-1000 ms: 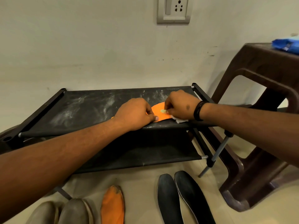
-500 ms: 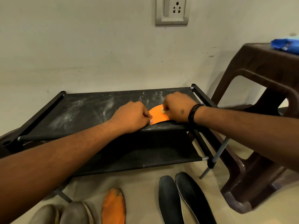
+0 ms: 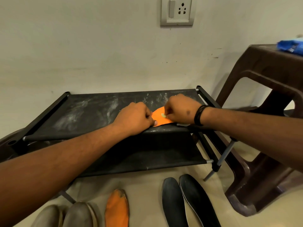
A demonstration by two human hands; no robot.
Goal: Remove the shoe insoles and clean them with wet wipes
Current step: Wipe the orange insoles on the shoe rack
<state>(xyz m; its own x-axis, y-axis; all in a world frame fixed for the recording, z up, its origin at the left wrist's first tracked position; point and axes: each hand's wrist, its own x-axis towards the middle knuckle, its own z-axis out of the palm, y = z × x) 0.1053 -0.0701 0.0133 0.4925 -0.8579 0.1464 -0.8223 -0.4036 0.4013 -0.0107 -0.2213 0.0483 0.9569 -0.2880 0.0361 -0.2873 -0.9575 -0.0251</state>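
An orange insole (image 3: 159,117) lies on the top shelf of a black fabric shoe rack (image 3: 91,112). My left hand (image 3: 136,117) presses down on its left part and covers it. My right hand (image 3: 182,110) is closed on a white wet wipe (image 3: 182,124) pressed on the insole's right end; only an edge of the wipe shows under the hand. A second orange insole (image 3: 117,210) with a dirty tip lies on the floor below. Two black insoles (image 3: 185,202) lie side by side to its right.
Two grey shoes (image 3: 65,216) stand at the bottom left on the floor. A brown plastic stool (image 3: 270,99) is at the right, with a blue wipes pack (image 3: 291,46) on top. The wall with a switch socket (image 3: 177,11) is right behind the rack.
My right hand has slid back and forth over the orange insole with the wipe. My left hand stays pressed on the insole. The view has shifted slightly.
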